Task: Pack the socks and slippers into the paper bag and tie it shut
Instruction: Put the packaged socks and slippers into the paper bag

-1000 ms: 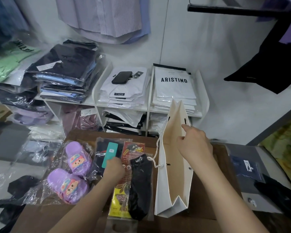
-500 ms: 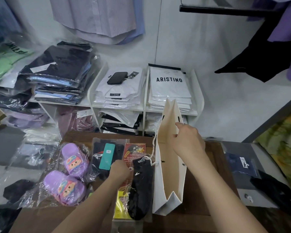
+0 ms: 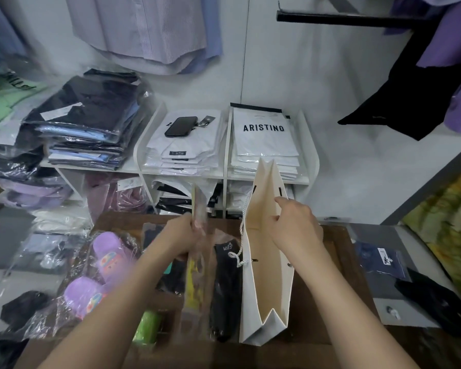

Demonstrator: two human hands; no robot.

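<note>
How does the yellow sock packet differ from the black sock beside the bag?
The yellow sock packet is tilted up on edge in the left hand; the black sock lies flat, unheld. The packet shows yellow card; the sock is black. Both are left of the paper bag.

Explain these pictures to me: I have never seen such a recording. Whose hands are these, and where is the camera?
No machine here: a person works bare-handed, and the one camera sits on their head, looking forward and down. The left hand grips a clear plastic sock packet with a yellow card, held on edge over the brown wooden table. The right hand pinches the rim of the upright white paper bag, holding it open. On the table lie a black sock and purple slippers in clear plastic wrap.
</note>
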